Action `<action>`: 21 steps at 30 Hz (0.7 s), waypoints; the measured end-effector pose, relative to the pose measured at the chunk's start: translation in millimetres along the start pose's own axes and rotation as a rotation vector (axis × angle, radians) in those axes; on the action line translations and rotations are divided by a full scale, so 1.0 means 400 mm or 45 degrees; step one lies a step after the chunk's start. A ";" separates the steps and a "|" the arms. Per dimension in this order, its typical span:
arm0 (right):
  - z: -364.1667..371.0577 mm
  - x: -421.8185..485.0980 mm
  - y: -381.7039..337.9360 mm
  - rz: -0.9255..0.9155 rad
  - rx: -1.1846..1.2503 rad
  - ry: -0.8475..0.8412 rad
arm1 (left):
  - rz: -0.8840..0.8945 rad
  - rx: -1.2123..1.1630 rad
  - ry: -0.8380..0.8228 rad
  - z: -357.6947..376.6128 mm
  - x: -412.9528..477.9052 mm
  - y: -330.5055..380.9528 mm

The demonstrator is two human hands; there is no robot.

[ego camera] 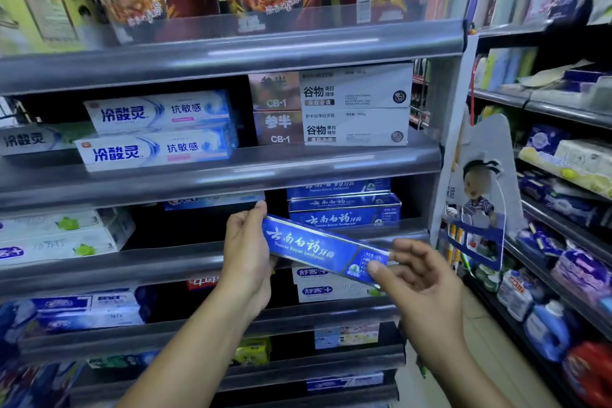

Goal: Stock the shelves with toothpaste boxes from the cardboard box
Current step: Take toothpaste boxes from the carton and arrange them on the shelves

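Both hands are on it: a long, glossy blue cardboard toothpaste box [314,243] with white script along its face, held up in front of the grey metal shelving [165,262]. The left hand [246,252] wraps the box's left end, thumb up over the top edge. The right hand [420,281] pinches the right end, thumb on the printed face and fingers behind. So neither hand is free, and both are clamped on the same box.

The box sits tilted, left end higher and right end lower, and it is not on any shelf yet. It hangs just in front of the rail, below the stack of matching blue toothpaste boxes [344,212] on the right of that shelf. That looks like the target. The two-handed end grip keeps a long, light box level and label-out, ready to slide in flat with its own brand.

There is dark open space left of that stack, between it and the white toothpaste boxes with green marks [59,235], so there is room either on top or alongside. The supply carton is out of view.
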State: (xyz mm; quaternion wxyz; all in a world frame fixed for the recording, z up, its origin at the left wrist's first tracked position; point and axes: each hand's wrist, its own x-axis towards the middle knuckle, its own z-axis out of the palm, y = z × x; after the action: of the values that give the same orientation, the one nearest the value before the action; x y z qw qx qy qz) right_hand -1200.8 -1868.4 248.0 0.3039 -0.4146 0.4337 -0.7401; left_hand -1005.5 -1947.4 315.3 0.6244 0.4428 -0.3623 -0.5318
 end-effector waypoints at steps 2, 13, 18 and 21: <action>0.007 0.023 -0.019 -0.054 0.027 0.105 | 0.037 -0.001 -0.085 -0.002 0.001 -0.004; 0.023 0.206 0.014 -0.224 -0.236 0.226 | 0.468 0.591 -0.149 0.018 0.050 -0.031; 0.038 0.243 0.011 -0.247 -0.423 0.315 | 0.516 0.696 -0.085 0.025 0.077 -0.028; 0.043 0.236 0.004 -0.248 -0.550 0.268 | 0.510 0.746 -0.067 0.026 0.087 -0.019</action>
State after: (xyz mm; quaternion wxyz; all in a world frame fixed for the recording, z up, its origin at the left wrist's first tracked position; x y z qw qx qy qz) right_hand -1230.3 -1952.1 284.6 0.0888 -0.4306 0.5689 -0.6950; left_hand -1011.7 -1983.8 310.9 0.5531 0.5093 -0.5952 -0.2835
